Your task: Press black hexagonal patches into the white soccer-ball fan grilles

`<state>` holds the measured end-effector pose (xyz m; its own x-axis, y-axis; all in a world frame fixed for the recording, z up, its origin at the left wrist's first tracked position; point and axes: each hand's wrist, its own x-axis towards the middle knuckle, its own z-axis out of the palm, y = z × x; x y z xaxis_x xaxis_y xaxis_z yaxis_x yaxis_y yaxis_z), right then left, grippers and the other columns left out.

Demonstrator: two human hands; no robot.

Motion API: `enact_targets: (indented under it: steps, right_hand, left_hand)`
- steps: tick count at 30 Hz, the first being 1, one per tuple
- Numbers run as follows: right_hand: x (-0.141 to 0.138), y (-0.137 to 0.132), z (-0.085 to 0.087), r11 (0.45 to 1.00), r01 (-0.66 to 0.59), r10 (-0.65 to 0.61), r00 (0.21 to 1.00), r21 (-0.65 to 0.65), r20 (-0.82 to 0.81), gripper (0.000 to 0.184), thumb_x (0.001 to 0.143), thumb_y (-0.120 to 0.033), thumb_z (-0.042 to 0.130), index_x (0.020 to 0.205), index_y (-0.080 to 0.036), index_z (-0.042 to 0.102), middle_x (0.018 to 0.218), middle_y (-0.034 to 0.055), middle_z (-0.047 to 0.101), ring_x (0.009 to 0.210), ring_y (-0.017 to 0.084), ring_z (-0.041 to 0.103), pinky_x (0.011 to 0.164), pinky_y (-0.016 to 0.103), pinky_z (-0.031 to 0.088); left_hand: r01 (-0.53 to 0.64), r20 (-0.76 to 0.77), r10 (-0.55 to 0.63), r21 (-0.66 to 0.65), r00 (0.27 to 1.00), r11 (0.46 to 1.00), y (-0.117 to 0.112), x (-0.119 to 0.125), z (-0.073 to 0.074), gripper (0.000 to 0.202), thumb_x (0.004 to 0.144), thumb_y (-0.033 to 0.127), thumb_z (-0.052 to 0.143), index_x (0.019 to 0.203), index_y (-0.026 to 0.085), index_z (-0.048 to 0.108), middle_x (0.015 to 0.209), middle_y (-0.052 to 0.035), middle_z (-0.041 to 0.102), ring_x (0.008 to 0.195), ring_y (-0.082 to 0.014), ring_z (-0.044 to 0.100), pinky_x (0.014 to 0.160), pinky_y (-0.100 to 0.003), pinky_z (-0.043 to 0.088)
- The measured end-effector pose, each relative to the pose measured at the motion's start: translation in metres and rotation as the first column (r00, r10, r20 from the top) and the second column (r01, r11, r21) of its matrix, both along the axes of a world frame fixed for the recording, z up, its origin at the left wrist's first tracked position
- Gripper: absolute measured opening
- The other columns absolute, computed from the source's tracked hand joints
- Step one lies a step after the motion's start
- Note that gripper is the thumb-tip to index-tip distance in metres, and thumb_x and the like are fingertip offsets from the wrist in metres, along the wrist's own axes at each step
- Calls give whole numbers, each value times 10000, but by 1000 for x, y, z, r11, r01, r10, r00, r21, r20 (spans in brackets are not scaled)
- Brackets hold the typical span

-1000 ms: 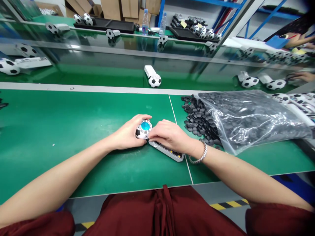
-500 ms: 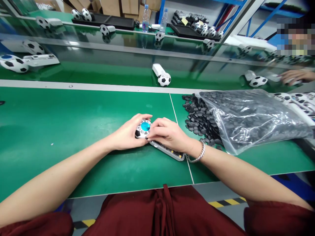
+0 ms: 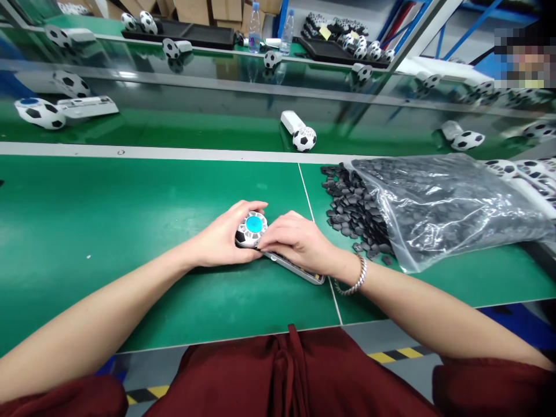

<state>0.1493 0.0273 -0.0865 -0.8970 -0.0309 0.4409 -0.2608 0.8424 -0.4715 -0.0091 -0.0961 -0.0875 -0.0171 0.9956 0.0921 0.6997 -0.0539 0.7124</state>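
My left hand (image 3: pixel 221 234) is wrapped round the ball end of a soccer-ball-shaped device (image 3: pixel 244 238), white with black patches and a bright blue disc (image 3: pixel 254 224) on top. The device lies on the green table, its long, tray-like handle (image 3: pixel 299 270) pointing right and toward me. Dark insides show along that handle, partly covered by my right hand (image 3: pixel 295 240). The right fingers are pinched together at the ball's lower right edge, where it joins the handle. Whatever lies between those fingertips is too small and hidden to make out.
Right of my hands, a clear plastic bag (image 3: pixel 452 202) of small black pieces spills a pile (image 3: pixel 360 214) onto the table. Beyond a pale rail (image 3: pixel 195 153), a green belt carries similar ball devices (image 3: pixel 304 139). More white-and-black parts (image 3: pixel 534 169) lie at the far right.
My right fingers have shifted down from beside the blue disc to the ball's lower edge. The disc shows more fully. Devices on the near belt have moved right.
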Motion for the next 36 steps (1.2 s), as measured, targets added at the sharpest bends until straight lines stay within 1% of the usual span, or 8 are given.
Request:
enact_targets:
  steps: [5,12,16,18,20,24,29,36]
  right_hand:
    - [-4,0,0,997,72,-72,997,11,-15,76,814,-213,586,780,-172,640,785,34,630,771,155,552,680,279,403]
    - [-1,4,5,995,83,-81,996,-52,39,120,788,-261,619,796,-143,602,797,49,600,784,150,547,688,267,447]
    - [0,7,4,995,79,-76,996,-65,42,124,777,-263,632,796,-149,587,808,46,583,788,149,547,693,266,466]
    - [0,8,3,993,85,-83,996,-76,30,184,762,-294,647,848,-147,575,862,58,585,846,162,548,737,285,477]
    - [0,8,2,992,94,-91,995,-86,31,286,753,-316,653,953,-140,547,968,87,587,940,183,542,800,314,479]
    - [-2,8,1,989,107,-93,987,-100,134,391,790,-269,617,1126,-138,466,1133,116,562,1042,204,536,846,348,487]
    - [-4,12,2,981,124,-97,980,-150,175,454,772,-283,638,1165,-155,451,1164,105,557,1041,205,555,871,371,485]
    - [-4,13,1,987,90,-71,988,-132,140,402,795,-271,611,1151,-151,467,1126,104,569,1031,202,541,858,361,489]
  left_hand:
    - [1,2,-1,2,1000,1000,1,1,1,656,699,258,597,1288,179,318,1272,-89,419,1166,-227,424,1001,-359,348]
    - [64,-15,-63,95,998,993,2,0,-6,608,729,275,600,1266,176,332,1238,-100,434,1154,-227,420,989,-366,354]
    - [85,-25,-83,113,996,990,1,-1,-8,612,740,284,607,1269,173,320,1234,-108,430,1145,-225,423,981,-369,361]
    - [88,-23,-86,113,996,990,1,-1,-7,607,743,276,606,1268,179,317,1233,-107,432,1146,-227,421,979,-376,364]
    - [87,-25,-84,113,996,990,1,-1,-7,607,746,267,601,1272,186,308,1241,-108,429,1154,-232,416,982,-389,362]
    - [82,-75,-73,125,995,989,2,-2,-8,647,785,308,565,1324,180,230,1279,-133,391,1182,-243,390,999,-417,344]
    - [93,-131,-82,80,988,993,3,-5,-7,734,820,384,526,1378,172,101,1348,-159,323,1224,-261,350,1016,-427,329]
    - [69,-91,-66,27,994,997,3,-2,0,740,832,393,503,1391,185,66,1336,-151,339,1215,-270,362,1006,-441,341]
